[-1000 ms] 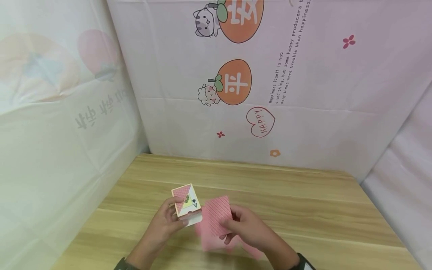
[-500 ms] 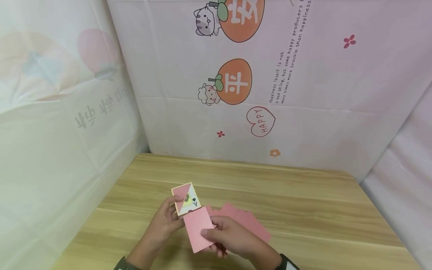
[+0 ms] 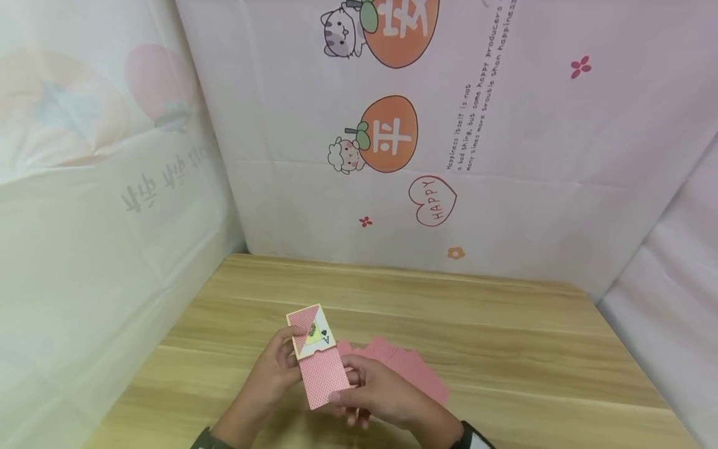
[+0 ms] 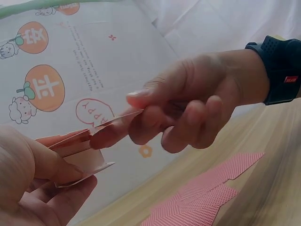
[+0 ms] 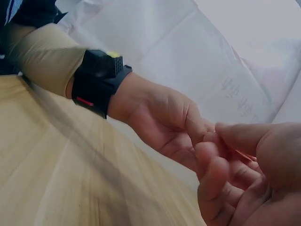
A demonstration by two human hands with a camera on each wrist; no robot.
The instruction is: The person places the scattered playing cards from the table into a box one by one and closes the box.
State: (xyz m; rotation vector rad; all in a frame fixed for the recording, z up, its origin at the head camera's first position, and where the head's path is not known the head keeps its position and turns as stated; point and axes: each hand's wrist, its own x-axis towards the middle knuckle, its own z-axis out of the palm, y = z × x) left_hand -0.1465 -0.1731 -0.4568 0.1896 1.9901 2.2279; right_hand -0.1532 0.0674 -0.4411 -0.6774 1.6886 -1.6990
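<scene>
My left hand (image 3: 273, 368) grips a small playing-card box (image 3: 313, 333) with an ace of spades printed on its front. The box's mouth faces down toward me, and the left wrist view shows its pale inside and flap (image 4: 89, 162). Between thumb and fingers my right hand (image 3: 387, 390) pinches a red-patterned playing card (image 3: 322, 379). That card's upper end meets the box's mouth, in line with it. Seen from the left wrist, the card is edge-on, with the right index finger reaching close to the opening. In the right wrist view, my hands hide the box.
Several red-backed playing cards (image 3: 415, 369) lie spread and overlapping on the wooden table (image 3: 505, 349), under and beyond my right hand. A white printed cloth (image 3: 505, 212) rises behind the table, and more cloth (image 3: 112, 262) hangs at the left.
My right hand moved left with the card, from right of the box to below its mouth, then slightly up against it. The left hand and box stay almost still.
</scene>
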